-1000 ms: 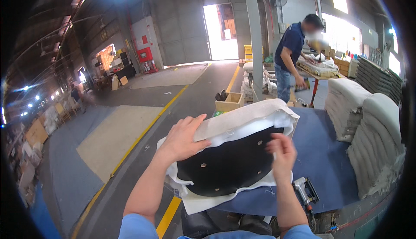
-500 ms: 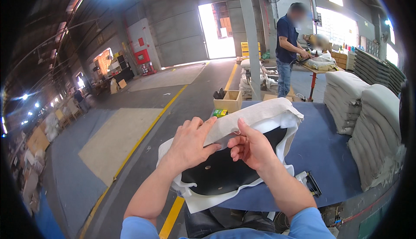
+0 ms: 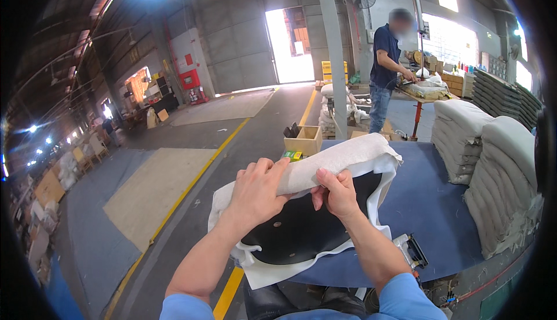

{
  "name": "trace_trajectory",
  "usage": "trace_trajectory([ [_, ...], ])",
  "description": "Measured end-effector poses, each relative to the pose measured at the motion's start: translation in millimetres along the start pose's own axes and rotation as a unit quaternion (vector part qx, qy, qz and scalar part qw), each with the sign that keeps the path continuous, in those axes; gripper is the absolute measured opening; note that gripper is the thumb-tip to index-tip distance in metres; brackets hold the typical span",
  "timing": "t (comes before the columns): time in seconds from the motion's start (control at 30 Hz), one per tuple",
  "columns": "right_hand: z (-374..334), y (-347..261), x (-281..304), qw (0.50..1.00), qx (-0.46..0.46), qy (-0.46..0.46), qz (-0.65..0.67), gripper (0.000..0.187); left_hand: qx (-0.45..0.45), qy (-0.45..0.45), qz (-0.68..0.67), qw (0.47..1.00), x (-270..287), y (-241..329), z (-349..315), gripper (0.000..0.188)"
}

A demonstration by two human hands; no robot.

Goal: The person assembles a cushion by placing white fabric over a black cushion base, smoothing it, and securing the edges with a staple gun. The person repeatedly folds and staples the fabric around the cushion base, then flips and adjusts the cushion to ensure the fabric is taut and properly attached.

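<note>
An upholstered cushion panel lies in front of me, with a black backing board [image 3: 310, 221] facing up. White padding [image 3: 278, 276] sticks out around the board. Light grey fabric [image 3: 342, 153] wraps over the panel's far edge. My left hand [image 3: 255, 195] clasps this edge, its fingers over the top and thumb on the near side. To its right, my right hand [image 3: 336, 192] pinches the fabric's edge, thumb on top and fingers curled underneath. On the blue tabletop near my right forearm lies a staple gun [image 3: 413, 250], partly hidden.
Stacked grey cushions [image 3: 499, 163] stand on the right of the blue table [image 3: 429, 204]. Beyond the panel are a wooden box [image 3: 304, 139] and a small green-yellow package [image 3: 293, 155]. A co-worker [image 3: 386, 70] stands at another bench, behind a grey post [image 3: 333, 59].
My right hand has closed from loosely curled fingers into a pinch on the fabric edge. The left hand keeps its place. The co-worker's hands have shifted slightly.
</note>
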State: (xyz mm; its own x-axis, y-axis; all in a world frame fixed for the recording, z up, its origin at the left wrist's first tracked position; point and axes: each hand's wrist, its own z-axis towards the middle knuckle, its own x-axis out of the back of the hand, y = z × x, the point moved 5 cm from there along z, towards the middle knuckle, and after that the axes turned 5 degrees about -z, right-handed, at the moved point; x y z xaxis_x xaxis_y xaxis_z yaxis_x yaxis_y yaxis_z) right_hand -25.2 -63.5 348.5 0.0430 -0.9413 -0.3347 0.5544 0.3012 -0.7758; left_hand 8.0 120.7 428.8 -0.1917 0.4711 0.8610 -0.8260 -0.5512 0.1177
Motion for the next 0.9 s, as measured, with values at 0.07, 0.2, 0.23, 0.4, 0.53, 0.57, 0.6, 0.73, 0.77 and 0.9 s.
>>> trace_trajectory([
  [0.07,0.3,4.2,4.2,1.000,0.017,0.000,0.019,0.029,-0.041,0.016,0.004,0.999,-3.2,-0.6,-0.3,0.075],
  [0.2,6.4,6.4,8.2,1.000,-0.018,0.007,-0.021,0.039,-0.098,0.028,0.024,0.994,-10.4,2.7,0.4,0.076],
  [0.23,4.6,8.1,13.8,0.996,-0.080,0.040,-0.014,0.045,-0.101,0.027,0.031,0.994,-11.6,3.8,1.1,0.077],
  [0.4,-1.1,-15.9,30.8,0.962,-0.212,0.089,0.148,0.068,-0.106,0.024,0.068,0.992,-8.3,-8.0,-7.5,0.077],
  [0.53,11.5,-24.5,67.7,0.968,-0.198,0.154,0.016,0.056,-0.138,0.042,0.076,0.987,-15.4,-3.5,-8.8,0.074],
  [0.57,13.0,-24.3,67.0,0.973,-0.170,0.153,-0.008,0.051,-0.143,0.062,0.071,0.985,-14.7,-5.2,-10.4,0.072],
  [0.6,11.6,-22.3,64.6,0.978,-0.143,0.151,-0.031,0.046,-0.148,0.081,0.068,0.983,-17.4,-9.2,-13.6,0.070],
  [0.73,-1.9,-6.6,69.7,0.992,0.047,0.114,-0.036,0.036,-0.184,0.147,0.022,0.972,-21.1,-16.9,-21.6,0.063],
  [0.77,-3.7,-2.8,67.6,0.992,0.069,0.104,-0.008,0.034,-0.194,0.155,0.020,0.968,-21.7,-20.7,-24.5,0.062],
  [0.9,-12.6,3.1,59.2,0.983,0.146,0.108,0.021,0.031,-0.234,0.173,0.012,0.957,-22.3,-28.9,-37.2,0.062],
])
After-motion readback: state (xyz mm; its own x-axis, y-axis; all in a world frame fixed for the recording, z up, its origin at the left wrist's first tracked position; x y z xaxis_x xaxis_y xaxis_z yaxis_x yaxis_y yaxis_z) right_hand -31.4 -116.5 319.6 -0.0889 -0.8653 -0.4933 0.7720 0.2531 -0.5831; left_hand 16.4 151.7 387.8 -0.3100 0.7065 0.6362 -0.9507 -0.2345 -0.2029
